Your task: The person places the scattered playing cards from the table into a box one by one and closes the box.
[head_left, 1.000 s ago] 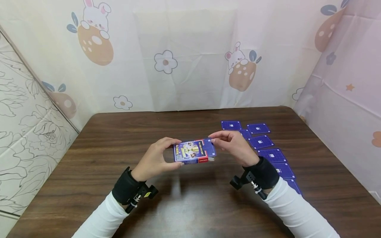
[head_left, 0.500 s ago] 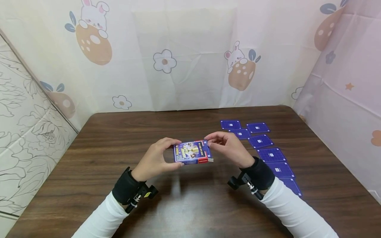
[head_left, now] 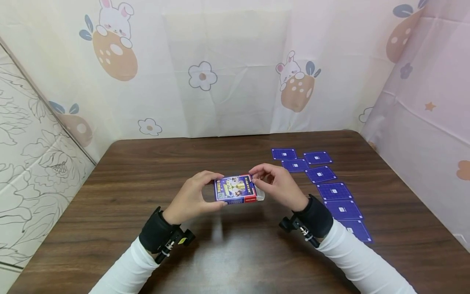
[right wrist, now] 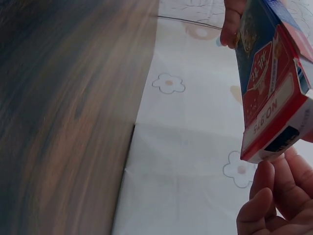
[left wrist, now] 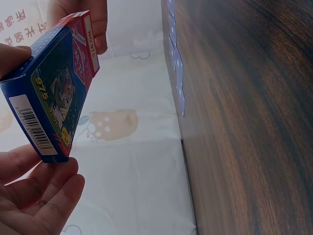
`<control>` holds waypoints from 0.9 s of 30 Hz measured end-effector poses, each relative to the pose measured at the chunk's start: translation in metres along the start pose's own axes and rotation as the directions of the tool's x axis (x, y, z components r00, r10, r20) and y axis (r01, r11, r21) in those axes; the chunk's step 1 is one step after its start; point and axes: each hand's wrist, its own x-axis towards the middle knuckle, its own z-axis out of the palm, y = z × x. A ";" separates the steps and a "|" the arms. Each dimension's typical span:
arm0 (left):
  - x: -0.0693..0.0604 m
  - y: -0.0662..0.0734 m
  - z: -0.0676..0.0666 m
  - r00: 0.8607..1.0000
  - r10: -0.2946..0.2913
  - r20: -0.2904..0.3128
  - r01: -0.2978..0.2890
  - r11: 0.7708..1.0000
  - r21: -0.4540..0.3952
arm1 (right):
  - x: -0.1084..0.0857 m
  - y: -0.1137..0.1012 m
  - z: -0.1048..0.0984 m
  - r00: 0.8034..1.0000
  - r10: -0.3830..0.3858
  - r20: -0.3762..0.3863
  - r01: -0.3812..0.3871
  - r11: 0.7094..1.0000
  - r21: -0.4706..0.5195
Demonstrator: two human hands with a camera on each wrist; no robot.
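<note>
Grasped in the left hand [head_left: 192,194], with the thumb along the near long edge and fingers along the far one: a blue-and-red card box [head_left: 235,188], raised above the wooden table [head_left: 154,163], printed face up, mouth toward the right hand [head_left: 277,183]. At that mouth, right fingers bent, touching the box's end in the right wrist view; cannot tell whether pinching something or merely pressing, with the thumb mostly hidden. Judging by that contact, probably busy sliding something in or settling the white flap [head_left: 260,195]. To do it well, brace the box from the left by its edges, firmly enough to resist a push yet lightly enough not to squeeze the mouth narrower. Push along the box's length, not across it, to avoid snagging a corner. Guide the flap by its edge, clear of the opening, to spare the crease; better to ease thin card than to force it. As for contents, cannot see inside past fingers and flap, so cannot say how many lie within, if any. Past the right hand, flat on the table in a loose trail toward the near right: seven blue cards [head_left: 334,191], some touching or nearly so. Farther out, behind the table: a printed curtain [head_left: 238,102].
</note>
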 end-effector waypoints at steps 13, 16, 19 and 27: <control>0.005 0.004 0.001 1.000 0.009 -0.003 -0.009 1.000 0.012 | -0.005 -0.001 -0.043 0.996 -0.087 0.025 0.090 0.976 -0.197; 0.004 0.005 0.001 1.000 0.005 -0.007 -0.005 1.000 0.007 | -0.012 0.004 -0.062 0.994 -0.078 0.071 0.094 0.966 -0.243; 0.001 0.005 0.001 1.000 0.001 -0.010 0.000 1.000 0.009 | -0.023 0.013 -0.077 0.989 -0.077 0.129 0.114 0.946 -0.303; -0.002 0.008 -0.002 1.000 0.002 -0.017 -0.001 1.000 0.018 | -0.061 0.046 -0.116 0.955 -0.058 0.291 0.174 0.904 -0.391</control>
